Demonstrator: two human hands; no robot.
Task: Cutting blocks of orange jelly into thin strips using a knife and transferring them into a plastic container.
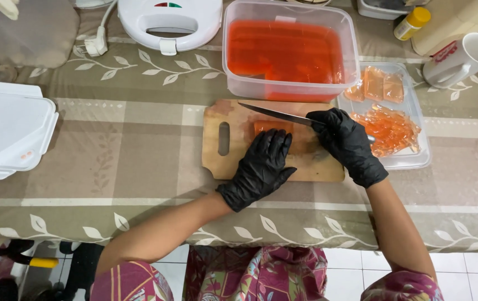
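Orange jelly block on cutting board: soft, slippery, likely fragile. Your left hand presses flat, grip open; hold gently from above. Right hand grip closed round knife.

Bright, even light is cast from above; soft shadows are thrown toward six o'clock, and edges are slightly bent.

An orange block is pressed onto the wooden cutting board by the gloved left hand. A knife is gripped by the right hand, blade above the block. Behind the board a clear tub of orange jelly is seen.
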